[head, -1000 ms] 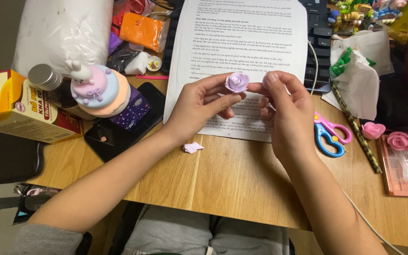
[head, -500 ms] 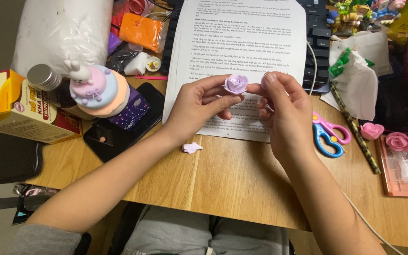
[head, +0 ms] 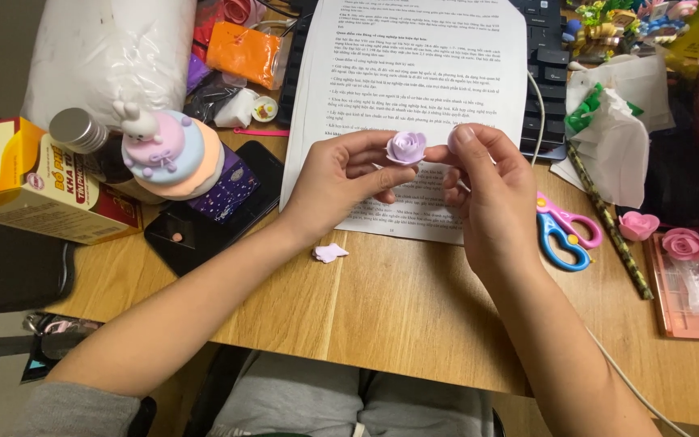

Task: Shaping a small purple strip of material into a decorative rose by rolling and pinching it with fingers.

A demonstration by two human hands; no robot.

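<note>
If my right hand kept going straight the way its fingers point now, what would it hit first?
Likely the purple clay rose: the right hand points its fingers left at it, almost touching.

A printed sheet (head: 414, 89) lies at twelve o'clock on the table (head: 414, 307). Scissors (head: 561, 231) and pink roses (head: 661, 235) sit at three o'clock. A clay cake (head: 173, 154), phone (head: 212, 206) and box (head: 34, 182) stand at nine.

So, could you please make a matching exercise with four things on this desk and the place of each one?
Things:
1. lilac clay rose
2. small lilac clay scrap
3. scissors
4. phone

Places:
A. flat on the wood, below the left hand
B. under the tiered clay cake
C. between the fingertips of both hands
D. on the desk beside the right hand

Pairs: 1-C, 2-A, 3-D, 4-B
</note>
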